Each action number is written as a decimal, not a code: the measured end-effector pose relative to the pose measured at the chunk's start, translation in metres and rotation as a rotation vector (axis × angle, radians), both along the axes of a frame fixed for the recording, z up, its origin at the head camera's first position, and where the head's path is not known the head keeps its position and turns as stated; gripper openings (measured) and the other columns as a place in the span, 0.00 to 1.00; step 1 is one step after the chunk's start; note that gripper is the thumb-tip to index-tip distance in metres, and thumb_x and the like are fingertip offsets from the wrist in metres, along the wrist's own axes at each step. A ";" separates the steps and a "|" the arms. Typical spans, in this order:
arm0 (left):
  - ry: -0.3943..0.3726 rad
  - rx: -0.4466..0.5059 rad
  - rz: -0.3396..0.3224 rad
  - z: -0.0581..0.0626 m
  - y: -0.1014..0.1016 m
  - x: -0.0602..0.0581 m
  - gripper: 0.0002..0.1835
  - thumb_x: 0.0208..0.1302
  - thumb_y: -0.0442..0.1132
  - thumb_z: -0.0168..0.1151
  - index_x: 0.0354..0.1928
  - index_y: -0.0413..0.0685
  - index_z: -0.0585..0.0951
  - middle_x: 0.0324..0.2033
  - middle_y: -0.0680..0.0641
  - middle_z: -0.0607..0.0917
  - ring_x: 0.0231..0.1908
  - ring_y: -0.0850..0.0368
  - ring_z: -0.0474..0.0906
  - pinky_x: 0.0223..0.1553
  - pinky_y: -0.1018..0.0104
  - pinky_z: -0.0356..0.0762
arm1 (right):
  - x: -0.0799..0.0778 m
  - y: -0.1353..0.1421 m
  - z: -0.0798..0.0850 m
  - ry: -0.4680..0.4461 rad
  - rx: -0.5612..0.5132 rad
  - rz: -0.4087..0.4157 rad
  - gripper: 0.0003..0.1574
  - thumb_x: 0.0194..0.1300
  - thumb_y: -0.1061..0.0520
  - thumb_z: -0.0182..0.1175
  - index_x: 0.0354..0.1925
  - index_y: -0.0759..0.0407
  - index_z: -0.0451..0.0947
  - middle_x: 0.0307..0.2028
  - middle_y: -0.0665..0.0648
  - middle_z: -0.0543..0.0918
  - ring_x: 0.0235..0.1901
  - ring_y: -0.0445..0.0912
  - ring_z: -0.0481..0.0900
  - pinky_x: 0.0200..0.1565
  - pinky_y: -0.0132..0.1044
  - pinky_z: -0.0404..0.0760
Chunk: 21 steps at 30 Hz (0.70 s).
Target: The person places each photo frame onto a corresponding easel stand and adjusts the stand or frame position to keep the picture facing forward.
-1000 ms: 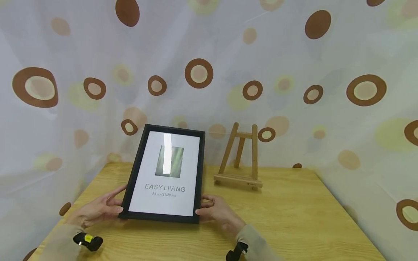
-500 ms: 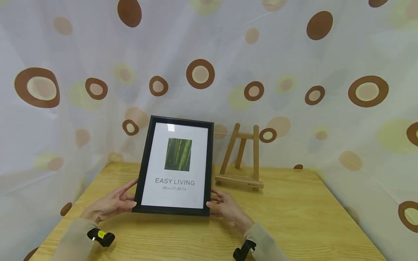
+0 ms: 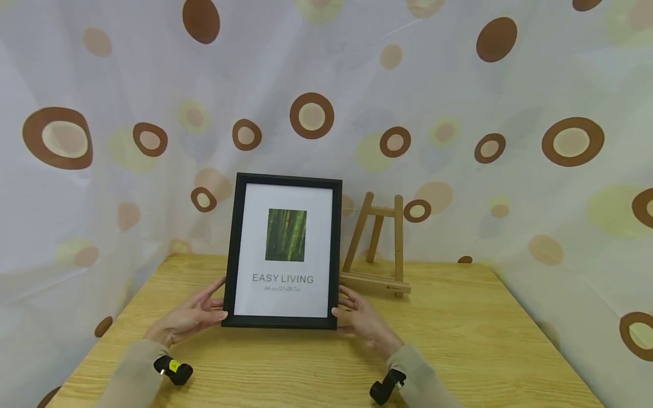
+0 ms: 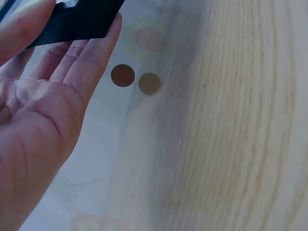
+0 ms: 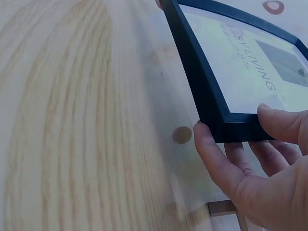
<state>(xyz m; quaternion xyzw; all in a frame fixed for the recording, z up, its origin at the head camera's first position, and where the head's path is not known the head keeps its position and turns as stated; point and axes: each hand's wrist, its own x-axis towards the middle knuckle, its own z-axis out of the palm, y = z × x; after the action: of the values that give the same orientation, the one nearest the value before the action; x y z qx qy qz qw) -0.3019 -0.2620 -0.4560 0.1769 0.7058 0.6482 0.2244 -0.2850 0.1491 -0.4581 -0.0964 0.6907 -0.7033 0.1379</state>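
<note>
A black picture frame (image 3: 285, 322) with a white insert reading "EASY LIVING" and a small green bamboo picture stands nearly upright between both hands. My left hand (image 3: 191, 317) grips its lower left corner, thumb on the front edge and fingers behind. At the lower right corner my right hand (image 3: 364, 322) pinches the frame the same way, as the right wrist view also shows. In the left wrist view the frame's dark corner (image 4: 91, 21) lies against the left fingers. Just right of the frame is a small wooden easel (image 3: 398, 238), its ledge partly hidden behind the frame.
A light wood table (image 3: 459, 340) lies under the hands. Behind it and along its sides hangs a pale sheet (image 3: 449, 85) with brown and beige dots. The easel's end also shows low in the right wrist view.
Both hands have lifted the picture frame and carried it to the right and toward the easel. It now stands straighter, and the glare on its glass has gone. The easel has stayed put.
</note>
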 end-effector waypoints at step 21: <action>0.044 -0.023 0.049 -0.002 0.045 -0.021 0.51 0.67 0.37 0.62 0.78 0.49 0.37 0.73 0.24 0.43 0.71 0.26 0.49 0.66 0.45 0.68 | -0.008 0.031 0.009 0.061 0.007 -0.086 0.39 0.72 0.64 0.54 0.76 0.63 0.51 0.71 0.73 0.60 0.58 0.55 0.77 0.51 0.56 0.82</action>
<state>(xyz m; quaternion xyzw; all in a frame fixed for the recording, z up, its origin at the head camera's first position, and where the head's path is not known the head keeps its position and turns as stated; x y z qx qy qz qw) -0.3227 -0.2167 -0.4578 0.1714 0.7220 0.6413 0.1951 -0.2927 0.1799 -0.4491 -0.0874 0.7005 -0.7030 0.0866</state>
